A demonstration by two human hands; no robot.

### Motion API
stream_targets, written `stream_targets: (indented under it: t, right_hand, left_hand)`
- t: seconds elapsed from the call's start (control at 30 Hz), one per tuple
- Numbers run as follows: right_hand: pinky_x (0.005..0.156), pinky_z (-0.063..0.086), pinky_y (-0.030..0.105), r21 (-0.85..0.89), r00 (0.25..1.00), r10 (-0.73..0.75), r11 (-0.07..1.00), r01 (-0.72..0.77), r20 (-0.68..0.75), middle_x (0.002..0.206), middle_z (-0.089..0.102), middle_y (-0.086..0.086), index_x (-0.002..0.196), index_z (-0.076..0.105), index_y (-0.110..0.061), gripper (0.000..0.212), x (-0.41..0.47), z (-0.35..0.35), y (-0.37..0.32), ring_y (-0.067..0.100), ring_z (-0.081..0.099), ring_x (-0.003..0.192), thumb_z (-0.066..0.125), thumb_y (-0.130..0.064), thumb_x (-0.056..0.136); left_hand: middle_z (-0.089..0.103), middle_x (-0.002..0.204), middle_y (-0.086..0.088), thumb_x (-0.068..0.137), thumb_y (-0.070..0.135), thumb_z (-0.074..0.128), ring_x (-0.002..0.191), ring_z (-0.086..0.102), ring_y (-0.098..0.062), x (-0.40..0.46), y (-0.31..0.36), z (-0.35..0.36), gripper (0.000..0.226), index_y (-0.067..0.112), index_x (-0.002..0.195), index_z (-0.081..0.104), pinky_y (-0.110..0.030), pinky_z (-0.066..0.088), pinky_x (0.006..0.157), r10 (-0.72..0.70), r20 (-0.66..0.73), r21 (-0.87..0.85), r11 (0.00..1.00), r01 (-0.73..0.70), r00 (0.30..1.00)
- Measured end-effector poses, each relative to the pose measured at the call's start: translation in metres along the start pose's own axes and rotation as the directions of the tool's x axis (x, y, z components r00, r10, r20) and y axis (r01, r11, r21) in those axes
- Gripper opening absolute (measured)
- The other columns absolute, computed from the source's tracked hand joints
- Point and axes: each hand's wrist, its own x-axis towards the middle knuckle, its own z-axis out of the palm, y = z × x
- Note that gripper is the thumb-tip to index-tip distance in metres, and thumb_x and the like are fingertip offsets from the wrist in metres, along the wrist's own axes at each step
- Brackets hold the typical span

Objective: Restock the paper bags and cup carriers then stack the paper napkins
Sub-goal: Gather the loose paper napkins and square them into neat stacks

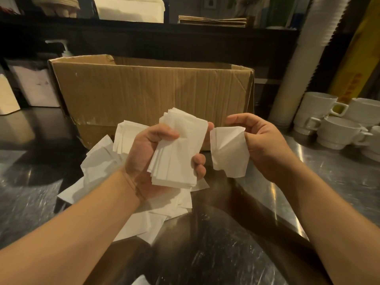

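Scratched stainless-steel counter fills the lower frame, and both bare forearms reach up across it from the bottom corners. Just left of centre, the left hand grips a thick stack of paper napkins, thumb curled over its upper face and fingertips wrapped round its right edge, the stack tilted and fanned slightly. Just to its right, the right hand pinches a single creased napkin between thumb and curled fingers; this napkin hangs just beside the stack, and whether the two touch cannot be told. Beneath and to the left of the left hand, a loose heap of napkins lies scattered on the counter, reaching down toward lower centre. Behind the hands stands an open cardboard box, worn and unmarked on its near side. At mid right sit stacked white cups with handles, and a tall sleeve of white lids or cups rises beside them. At far right a yellow panel carries orange writing too blurred to read. On the dark shelf at upper centre lie flat brown paper bags.
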Motion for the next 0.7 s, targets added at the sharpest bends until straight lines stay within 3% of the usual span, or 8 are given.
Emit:
stream_targets:
  t: [0.1, 0.2, 0.3, 0.4, 0.47, 0.57, 0.7]
  right_hand:
    - [0.062, 0.058, 0.022, -0.1, 0.999, 0.001, 0.995, 0.003, 0.042, 0.096, 0.071, -0.012, 0.097, 0.07, -0.027, 0.023, 0.0, 0.001, 0.002, 0.012, 0.07, 0.09, 0.066, -0.005, 0.095]
    - [0.063, 0.058, 0.021, -0.162, 0.997, 0.019, 0.987, -0.008, 0.07, 0.094, 0.072, -0.012, 0.094, 0.072, -0.026, 0.024, -0.002, 0.004, 0.0, 0.01, 0.07, 0.089, 0.061, -0.005, 0.099]
    - [0.073, 0.06, 0.027, -0.061, 0.995, 0.096, 0.993, -0.097, -0.024, 0.097, 0.075, -0.004, 0.095, 0.074, -0.016, 0.034, 0.001, 0.004, -0.005, 0.015, 0.071, 0.094, 0.045, 0.002, 0.099]
    - [0.082, 0.057, 0.034, 0.077, 0.992, 0.107, 0.992, -0.102, -0.064, 0.1, 0.077, 0.002, 0.099, 0.073, -0.012, 0.033, 0.003, -0.001, -0.007, 0.019, 0.073, 0.097, 0.042, -0.017, 0.105]
    - [0.076, 0.057, 0.028, -0.024, 0.998, 0.055, 0.998, -0.055, -0.008, 0.097, 0.077, -0.004, 0.097, 0.075, -0.018, 0.025, 0.002, -0.004, -0.006, 0.01, 0.073, 0.091, 0.054, -0.032, 0.103]
    - [0.068, 0.059, 0.021, -0.252, 0.998, -0.019, 0.967, 0.032, 0.058, 0.092, 0.075, -0.01, 0.092, 0.076, -0.024, 0.007, 0.001, -0.004, -0.002, 0.006, 0.071, 0.087, 0.074, -0.031, 0.089]
    - [0.074, 0.058, 0.025, -0.334, 1.0, -0.02, 0.942, 0.018, -0.005, 0.096, 0.074, -0.01, 0.093, 0.075, -0.025, 0.007, 0.003, -0.003, 0.003, 0.01, 0.069, 0.092, 0.072, -0.03, 0.09]
  left_hand:
    - [0.063, 0.087, -0.015, 0.064, 0.024, 0.076, 0.077, 0.06, -0.027, -0.001, 0.0, 0.003, 0.076, 0.005, 0.132, 0.049, -0.042, 0.051, 0.079, -0.047, 0.003, 0.06, 0.997, 0.047, 0.999]
    - [0.063, 0.09, -0.015, 0.062, 0.023, 0.077, 0.077, 0.062, -0.026, -0.001, -0.001, 0.005, 0.074, 0.006, 0.131, 0.055, -0.042, 0.052, 0.077, -0.051, -0.039, 0.085, 0.995, 0.054, 0.998]
    - [0.063, 0.092, -0.014, 0.063, 0.022, 0.074, 0.076, 0.063, -0.025, 0.0, 0.0, 0.007, 0.059, 0.005, 0.12, 0.069, -0.04, 0.054, 0.074, -0.042, -0.04, 0.062, 0.997, 0.045, 0.998]
    - [0.065, 0.092, -0.011, 0.067, 0.024, 0.068, 0.077, 0.062, -0.023, 0.0, -0.001, 0.008, 0.048, 0.007, 0.111, 0.076, -0.039, 0.052, 0.075, -0.04, -0.025, 0.108, 0.993, 0.043, 0.999]
    - [0.064, 0.093, -0.012, 0.065, 0.023, 0.07, 0.077, 0.062, -0.024, 0.0, -0.001, 0.008, 0.049, 0.006, 0.111, 0.076, -0.04, 0.052, 0.074, -0.037, -0.051, 0.086, 0.995, 0.041, 0.998]
    - [0.066, 0.091, -0.012, 0.068, 0.024, 0.064, 0.076, 0.061, -0.023, 0.0, -0.001, 0.009, 0.047, 0.007, 0.109, 0.077, -0.038, 0.052, 0.074, -0.031, -0.046, 0.093, 0.995, 0.035, 0.998]
    - [0.068, 0.09, -0.011, 0.069, 0.024, 0.06, 0.076, 0.062, -0.023, 0.002, -0.002, 0.011, 0.043, 0.007, 0.104, 0.078, -0.037, 0.051, 0.076, -0.029, -0.041, 0.094, 0.995, 0.033, 0.999]
